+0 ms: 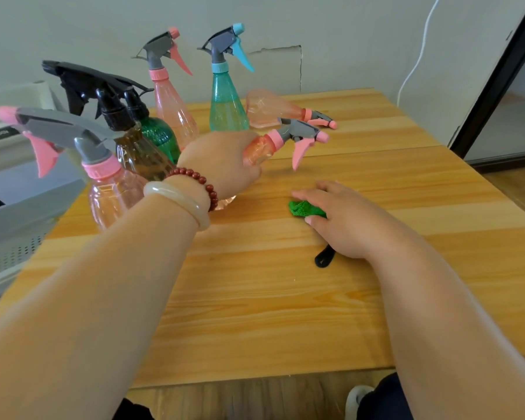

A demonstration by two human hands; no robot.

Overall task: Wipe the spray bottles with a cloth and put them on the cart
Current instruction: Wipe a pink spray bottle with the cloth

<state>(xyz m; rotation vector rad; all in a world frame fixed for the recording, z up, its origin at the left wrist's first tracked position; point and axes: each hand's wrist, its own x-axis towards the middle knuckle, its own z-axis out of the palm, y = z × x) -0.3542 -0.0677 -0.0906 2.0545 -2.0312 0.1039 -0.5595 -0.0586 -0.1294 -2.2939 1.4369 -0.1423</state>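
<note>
A pink spray bottle (pixel 259 148) lies tilted just above the worktop (pixel 285 298), nozzle to the right, with the left hand (pixel 222 162) curled round its body. Just beside it, the right hand (pixel 340 216) pinches a bunched green cloth (pixel 303 209) between thumb and bent fingers against the wood. Behind stand more see-through bottles, a teal bottle (pixel 226 107) among them, and the grey cart (pixel 19 213) is at the left edge.
</note>
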